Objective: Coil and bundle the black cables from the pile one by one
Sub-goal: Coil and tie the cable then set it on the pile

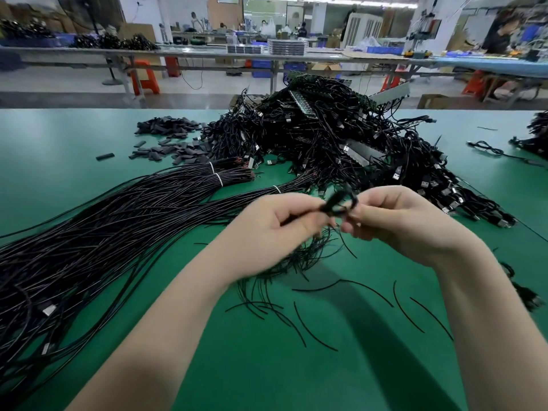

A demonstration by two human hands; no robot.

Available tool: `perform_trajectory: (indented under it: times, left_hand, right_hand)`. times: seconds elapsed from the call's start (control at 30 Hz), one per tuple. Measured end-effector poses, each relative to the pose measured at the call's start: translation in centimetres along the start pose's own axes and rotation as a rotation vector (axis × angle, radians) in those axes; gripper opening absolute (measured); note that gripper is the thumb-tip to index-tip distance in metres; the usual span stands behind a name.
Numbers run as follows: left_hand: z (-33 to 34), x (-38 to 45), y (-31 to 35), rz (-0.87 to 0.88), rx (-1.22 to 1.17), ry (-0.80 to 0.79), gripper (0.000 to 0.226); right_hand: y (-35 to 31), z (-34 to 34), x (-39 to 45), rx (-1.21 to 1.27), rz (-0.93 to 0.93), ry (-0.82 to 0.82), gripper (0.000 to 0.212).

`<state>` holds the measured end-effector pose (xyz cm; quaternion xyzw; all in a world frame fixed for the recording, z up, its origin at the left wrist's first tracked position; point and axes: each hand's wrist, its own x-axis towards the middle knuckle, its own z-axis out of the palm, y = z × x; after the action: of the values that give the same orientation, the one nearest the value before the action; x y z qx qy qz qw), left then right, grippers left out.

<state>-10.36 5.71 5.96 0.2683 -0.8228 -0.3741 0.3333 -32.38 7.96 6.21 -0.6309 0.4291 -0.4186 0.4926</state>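
Both hands are raised over the green table (89, 137), close together near the middle of the view. The left hand (278, 229) has its fingers curled round a small black cable (338, 203) — a blurred loop of it bridges the gap to the right hand (397, 221), whose fingertips pinch the loop's other side. The cable sits between the two hands, off the table.

At 12 o'clock from the hands lies the big tangled pile of black cables (326, 134), many ending in metal plugs. At 9 o'clock, long straight cables (118, 226) fan out across the table, tied near their far ends with white ties (218, 179). At 11 o'clock is a scatter of short dark sleeve pieces (169, 126). Under the wrists, from 5 to 7 o'clock, thin black wire ties (314, 327) lie loose — some curved, some nearly straight.
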Motion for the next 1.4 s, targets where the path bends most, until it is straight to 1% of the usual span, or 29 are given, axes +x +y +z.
perform_trajectory:
  times: [0.03,0.1,0.13,0.17,0.2,0.27,0.33,0.4,0.47,0.57,0.67,0.8,0.9,0.97,1.03,1.13,1.27,1.33,1.4]
  left_hand:
    - [0.0,0.1,-0.1,-0.083,-0.121,0.08,0.019]
    - [-0.3,0.3,-0.4,-0.287,-0.359,0.276,0.018]
    - [-0.7,0.4,-0.7,-0.361,-0.406,0.352,0.018]
    - [-1.3,0.3,-0.8,-0.406,-0.392,0.386,0.02]
    - [-1.8,0.3,-0.9,-0.428,-0.387,0.385,0.023]
    - [-2.3,0.1,-0.8,-0.441,-0.453,0.295,0.024]
    - [-2.2,-0.1,-0.3,-0.456,-0.563,0.123,0.019]
    - [-1.7,-0.2,-0.1,-0.48,-0.675,-0.034,0.018]
    - [-1.5,-0.1,0.0,-0.505,-0.785,-0.12,0.017]
    - [-1.7,-0.1,-0.1,-0.519,-0.863,-0.142,0.016]
    - [-1.6,0.0,-0.3,-0.539,-0.798,-0.063,0.016]
    - [-0.8,0.3,-0.8,-0.565,-0.566,0.149,0.025]
    - [0.1,0.4,-0.9,-0.492,-0.389,0.296,0.028]
    - [0.7,0.4,-1.2,-0.4,-0.251,0.388,0.029]
    - [1.0,0.3,-1.4,-0.302,-0.144,0.447,0.028]
    - [1.0,0.2,-1.4,-0.244,-0.149,0.462,0.02]
    - [0.8,0.2,-1.5,-0.27,-0.23,0.418,0.022]
    - [0.8,0.3,-1.4,-0.28,-0.288,0.398,0.025]
    - [0.9,0.3,-1.3,-0.311,-0.35,0.425,0.027]
  right_hand:
    - [0.1,0.4,0.3,-0.011,-0.032,0.062,0.026]
    - [-0.1,1.5,0.9,-0.123,-0.148,0.224,0.01]
    - [-0.3,2.0,1.1,-0.17,-0.215,0.303,0.007]
    - [-0.4,2.4,1.2,-0.19,-0.26,0.367,0.007]
    - [-0.6,2.8,1.3,-0.191,-0.273,0.4,0.007]
    - [-0.7,3.6,1.5,-0.27,-0.253,0.417,0.007]
    - [-0.8,4.4,1.7,-0.344,-0.238,0.412,0.019]
    - [-0.9,5.1,1.7,-0.318,-0.259,0.327,0.031]
    - [-1.1,5.2,1.6,-0.329,-0.262,0.267,0.027]
    - [-1.1,5.0,1.5,-0.345,-0.229,0.313,0.015]
    - [-0.9,5.0,1.6,-0.388,-0.18,0.383,0.008]
    - [-0.6,4.9,1.8,-0.329,-0.117,0.433,0.014]
    - [-0.7,5.1,1.8,-0.306,-0.124,0.438,0.016]
    - [-0.7,5.4,1.8,-0.323,-0.149,0.445,0.018]
    - [-0.6,5.6,1.8,-0.323,-0.157,0.465,0.018]
    - [-0.2,6.1,2.0,-0.13,-0.128,0.459,0.009]
    - [0.4,6.5,2.3,0.043,-0.096,0.462,0.005]
    - [0.5,6.4,2.4,0.091,-0.083,0.448,0.006]
    - [0.6,6.3,2.4,0.048,-0.101,0.458,0.007]
